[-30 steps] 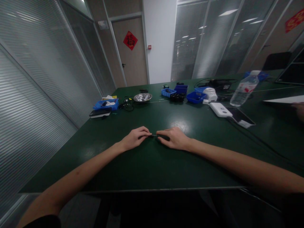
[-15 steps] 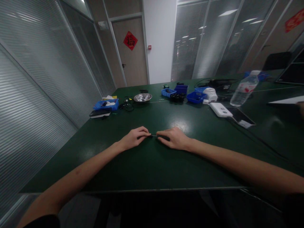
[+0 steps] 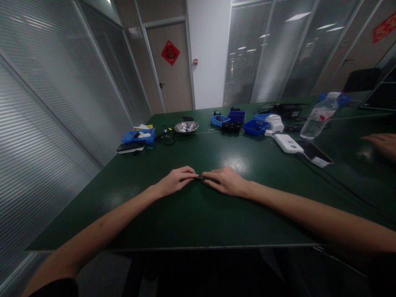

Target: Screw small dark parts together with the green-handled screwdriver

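Note:
Both my hands are low over the green table (image 3: 198, 214), close together in the middle of the head view. My right hand (image 3: 229, 180) is closed around the dark handle of what looks like a small screwdriver (image 3: 200, 178). Its thin metal shaft points left, toward my other hand. The thumb and fingers of my left hand (image 3: 175, 180) pinch something small and dark at the shaft's tip. Fingers hide most of that piece, so its kind cannot be told.
Farther back stand a metal dish (image 3: 186, 127), blue trays (image 3: 255, 127) and a blue basket (image 3: 139, 136) with a black phone-like slab (image 3: 131, 147). On the right are a water bottle (image 3: 320, 115), a white power bank (image 3: 288, 143), a cable and another person's hand (image 3: 383, 144).
My hands have come slightly closer, and less of the shaft shows between them. At the right, a white sheet has gone from view and another person's hand has come farther in.

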`<move>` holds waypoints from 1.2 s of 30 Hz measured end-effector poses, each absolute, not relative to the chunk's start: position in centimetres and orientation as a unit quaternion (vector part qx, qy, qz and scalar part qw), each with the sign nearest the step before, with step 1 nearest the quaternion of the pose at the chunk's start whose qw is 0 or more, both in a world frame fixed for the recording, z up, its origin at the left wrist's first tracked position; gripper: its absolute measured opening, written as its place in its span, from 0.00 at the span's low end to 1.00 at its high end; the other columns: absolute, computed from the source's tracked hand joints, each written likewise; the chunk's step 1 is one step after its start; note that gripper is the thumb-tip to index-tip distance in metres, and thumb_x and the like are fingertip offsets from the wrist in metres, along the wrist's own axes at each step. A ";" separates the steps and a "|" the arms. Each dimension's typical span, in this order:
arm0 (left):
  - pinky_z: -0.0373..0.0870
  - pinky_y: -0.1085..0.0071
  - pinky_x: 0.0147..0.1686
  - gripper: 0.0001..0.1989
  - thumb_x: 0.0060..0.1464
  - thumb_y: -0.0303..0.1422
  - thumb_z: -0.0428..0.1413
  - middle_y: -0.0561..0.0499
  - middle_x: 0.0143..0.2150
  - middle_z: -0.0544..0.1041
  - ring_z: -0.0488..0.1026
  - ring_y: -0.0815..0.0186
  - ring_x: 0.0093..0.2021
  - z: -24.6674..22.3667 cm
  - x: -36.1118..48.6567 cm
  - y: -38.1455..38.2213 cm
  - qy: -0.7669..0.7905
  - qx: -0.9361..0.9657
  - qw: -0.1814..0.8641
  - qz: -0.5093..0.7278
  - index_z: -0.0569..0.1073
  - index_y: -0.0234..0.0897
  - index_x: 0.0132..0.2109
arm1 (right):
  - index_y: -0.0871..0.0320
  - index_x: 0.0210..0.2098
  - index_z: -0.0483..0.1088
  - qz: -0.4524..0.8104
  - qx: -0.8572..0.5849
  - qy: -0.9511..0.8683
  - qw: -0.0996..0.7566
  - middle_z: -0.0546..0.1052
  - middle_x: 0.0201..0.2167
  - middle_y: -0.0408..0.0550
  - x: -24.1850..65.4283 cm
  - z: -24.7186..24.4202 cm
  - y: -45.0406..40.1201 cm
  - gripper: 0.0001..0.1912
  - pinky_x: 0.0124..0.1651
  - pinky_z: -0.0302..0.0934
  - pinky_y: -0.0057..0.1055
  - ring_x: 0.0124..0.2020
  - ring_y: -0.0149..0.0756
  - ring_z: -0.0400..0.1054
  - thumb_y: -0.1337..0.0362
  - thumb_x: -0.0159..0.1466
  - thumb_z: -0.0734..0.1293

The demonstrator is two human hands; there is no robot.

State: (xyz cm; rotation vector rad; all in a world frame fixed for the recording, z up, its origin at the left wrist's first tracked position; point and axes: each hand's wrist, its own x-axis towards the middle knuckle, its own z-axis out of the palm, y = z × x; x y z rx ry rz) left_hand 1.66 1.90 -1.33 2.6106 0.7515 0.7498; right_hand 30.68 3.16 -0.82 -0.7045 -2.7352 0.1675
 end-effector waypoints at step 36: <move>0.66 0.53 0.64 0.18 0.69 0.30 0.55 0.43 0.62 0.75 0.69 0.57 0.63 -0.4 2.8 1.0 0.283 0.919 0.166 0.218 0.75 0.43 0.62 | 0.53 0.60 0.72 0.028 -0.457 -0.884 0.098 0.83 0.42 0.53 30.0 -0.4 3.2 0.23 0.42 0.62 0.33 0.39 0.43 0.77 0.50 0.76 0.57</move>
